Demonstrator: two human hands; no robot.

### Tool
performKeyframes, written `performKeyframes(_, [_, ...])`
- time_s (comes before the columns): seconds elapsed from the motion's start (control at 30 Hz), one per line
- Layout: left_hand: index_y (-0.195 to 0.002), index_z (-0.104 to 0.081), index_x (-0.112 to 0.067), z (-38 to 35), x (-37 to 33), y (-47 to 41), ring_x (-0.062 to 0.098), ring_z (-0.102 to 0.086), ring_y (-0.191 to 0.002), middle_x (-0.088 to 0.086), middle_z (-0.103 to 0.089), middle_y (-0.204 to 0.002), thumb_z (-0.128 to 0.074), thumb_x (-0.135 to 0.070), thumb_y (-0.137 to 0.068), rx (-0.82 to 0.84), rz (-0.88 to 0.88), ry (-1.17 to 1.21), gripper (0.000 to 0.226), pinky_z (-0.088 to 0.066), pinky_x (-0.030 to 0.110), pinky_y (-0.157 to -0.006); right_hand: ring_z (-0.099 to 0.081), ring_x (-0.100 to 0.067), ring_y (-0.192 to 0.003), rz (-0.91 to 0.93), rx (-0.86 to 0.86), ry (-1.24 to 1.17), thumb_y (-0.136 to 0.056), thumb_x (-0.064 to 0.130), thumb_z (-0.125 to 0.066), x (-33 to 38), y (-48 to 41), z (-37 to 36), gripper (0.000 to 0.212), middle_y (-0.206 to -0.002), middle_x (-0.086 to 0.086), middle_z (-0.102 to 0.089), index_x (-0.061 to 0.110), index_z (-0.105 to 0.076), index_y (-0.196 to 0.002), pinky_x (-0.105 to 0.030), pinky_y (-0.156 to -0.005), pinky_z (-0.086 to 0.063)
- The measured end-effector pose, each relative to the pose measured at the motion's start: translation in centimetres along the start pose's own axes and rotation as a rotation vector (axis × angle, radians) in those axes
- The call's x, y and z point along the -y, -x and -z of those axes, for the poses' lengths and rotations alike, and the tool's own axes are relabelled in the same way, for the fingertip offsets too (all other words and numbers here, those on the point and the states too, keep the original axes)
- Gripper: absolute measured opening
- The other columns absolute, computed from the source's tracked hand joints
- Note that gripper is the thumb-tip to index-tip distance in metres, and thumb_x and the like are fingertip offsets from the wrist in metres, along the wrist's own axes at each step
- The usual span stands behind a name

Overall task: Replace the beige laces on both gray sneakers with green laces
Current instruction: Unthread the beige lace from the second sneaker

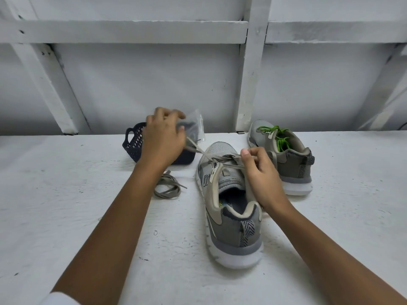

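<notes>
- The near gray sneaker (231, 208) stands on the white surface (88, 216), its beige lace (204, 154) partly threaded.
- The left hand (163, 139) pinches one lace end, drawn taut to the far left.
- The right hand (262, 172) pinches the lace at the eyelets.
- The far sneaker (290, 159) carries a green lace (279, 136).
- A loose beige lace (168, 187) lies left, near a dark basket (134, 142) and a clear bag (196, 126).

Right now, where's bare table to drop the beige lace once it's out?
Bare: the wide near-left stretch of table, left of the left forearm and in front of the dark basket. Crowded: between basket and near sneaker, where the pulled beige lace lies coiled; the green-laced sneaker sits close behind the right hand.
</notes>
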State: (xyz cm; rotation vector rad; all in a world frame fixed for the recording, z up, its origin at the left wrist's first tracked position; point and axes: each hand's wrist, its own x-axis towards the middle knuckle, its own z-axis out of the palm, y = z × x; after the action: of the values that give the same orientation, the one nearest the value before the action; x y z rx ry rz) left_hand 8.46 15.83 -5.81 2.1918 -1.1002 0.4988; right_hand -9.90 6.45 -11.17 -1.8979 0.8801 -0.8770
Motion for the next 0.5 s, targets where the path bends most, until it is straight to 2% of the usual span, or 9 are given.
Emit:
performKeyframes(0.1, [-0.114,-0.065,-0.022,-0.8,-1.3,0.7,0.022,-0.045,-0.119,0.001,-0.052,-0.124,-0.053,-0.026,-0.092,0.278,-0.19,-0.041,0.026,-0.033,0.044,-0.099,-0.054,-0.013,-0.101,-0.001,0.005,-0.005,-0.068,0.078,-0.026,0.0,0.0,0.0,0.049,-0.1,0.009,-0.059,0.038,-0.049,-0.084,-0.052,-0.097,-0.038])
performKeyframes(0.2, [-0.11,-0.066,-0.024,-2.5,-2.3,1.8,0.018,-0.051,-0.112,-0.003,-0.057,-0.115,-0.049,-0.029,-0.094,0.474,-0.233,-0.161,0.023,-0.032,0.044,-0.098,-0.054,-0.014,-0.102,0.008,0.011,-0.005,-0.068,0.079,-0.025,-0.1,-0.1,0.1,0.049,-0.099,0.008,-0.059,0.038,-0.048,-0.083,-0.053,-0.096,-0.039])
performKeyframes(0.37, [-0.106,-0.062,-0.016,-3.3,-2.6,2.6,0.02,-0.056,-0.104,0.001,-0.061,-0.11,-0.045,-0.029,-0.096,0.402,-0.181,-0.179,0.023,-0.038,0.042,-0.093,-0.054,-0.014,-0.1,0.026,0.017,-0.025,-0.07,0.076,-0.028,-0.2,-0.2,0.1,0.047,-0.097,0.006,-0.06,0.036,-0.049,-0.083,-0.051,-0.095,-0.04])
performKeyframes(0.43, [-0.106,-0.06,-0.012,-2.3,-2.6,2.0,0.021,-0.056,-0.096,0.005,-0.061,-0.107,-0.045,-0.025,-0.094,0.295,-0.103,-0.141,0.023,-0.041,0.042,-0.092,-0.054,-0.013,-0.1,0.031,0.02,-0.037,-0.073,0.073,-0.031,-0.3,-0.2,0.2,0.043,-0.099,0.005,-0.06,0.036,-0.049,-0.083,-0.051,-0.096,-0.04])
performKeyframes(0.5, [-0.108,-0.059,-0.007,-0.8,-2.0,1.1,0.026,-0.055,-0.095,0.011,-0.059,-0.108,-0.045,-0.022,-0.092,0.142,0.004,-0.124,0.026,-0.042,0.042,-0.087,-0.054,-0.013,-0.099,0.029,0.023,-0.036,-0.072,0.075,-0.03,-0.3,-0.2,0.2,0.044,-0.099,0.006,-0.06,0.037,-0.049,-0.083,-0.052,-0.096,-0.04])
